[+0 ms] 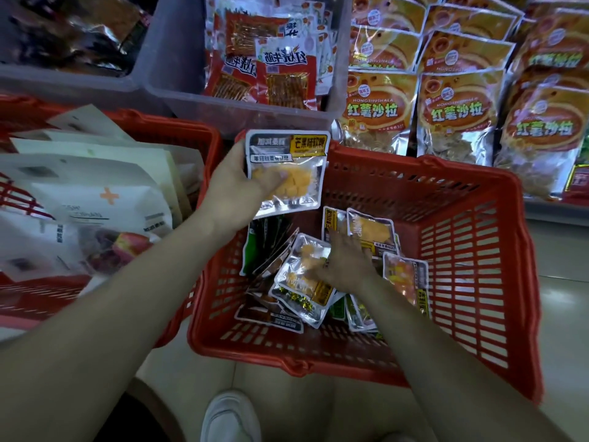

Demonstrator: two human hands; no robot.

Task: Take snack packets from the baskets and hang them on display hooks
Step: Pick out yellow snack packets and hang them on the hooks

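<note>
Our left hand (236, 183) grips a mango packet (287, 173) over the red basket (446, 199); our right hand (347, 263) rests spread-fingered on packets (296, 283) inside.

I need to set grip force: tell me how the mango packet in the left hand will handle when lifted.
Probably light: the left hand holds the mango packet up by one side alone. Its glossy film likely makes it slippery. It seems only mildly floppy, since it looks nearly flat while gripped from one edge.
</note>
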